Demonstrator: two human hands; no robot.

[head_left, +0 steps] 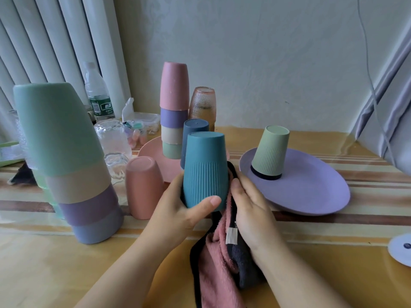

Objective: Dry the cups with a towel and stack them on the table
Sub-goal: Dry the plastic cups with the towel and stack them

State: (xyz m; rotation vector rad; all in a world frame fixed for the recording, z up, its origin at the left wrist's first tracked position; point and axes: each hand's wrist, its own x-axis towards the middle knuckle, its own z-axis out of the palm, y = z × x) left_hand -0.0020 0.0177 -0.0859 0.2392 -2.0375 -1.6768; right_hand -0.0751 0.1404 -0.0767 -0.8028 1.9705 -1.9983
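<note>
My left hand (186,207) grips a teal ribbed cup (205,170), held upside down above the table. My right hand (251,207) holds a pink and dark grey towel (220,270) against the cup's right side, and the towel hangs down between my wrists. At the left leans a stack of upturned cups (66,158) with a green one on top. On a pink plate (151,150) stands a second stack (174,107) topped by a pink cup. A light green ribbed cup (270,152) sits upside down on a purple plate (311,190).
A single pink cup (144,187) and a dark blue cup (194,132) stand upside down near my left hand. Clear glasses (112,141), an amber glass (202,105), a water bottle (96,92) and a small plastic box (142,123) crowd the back. A white disc (400,248) lies at the right edge.
</note>
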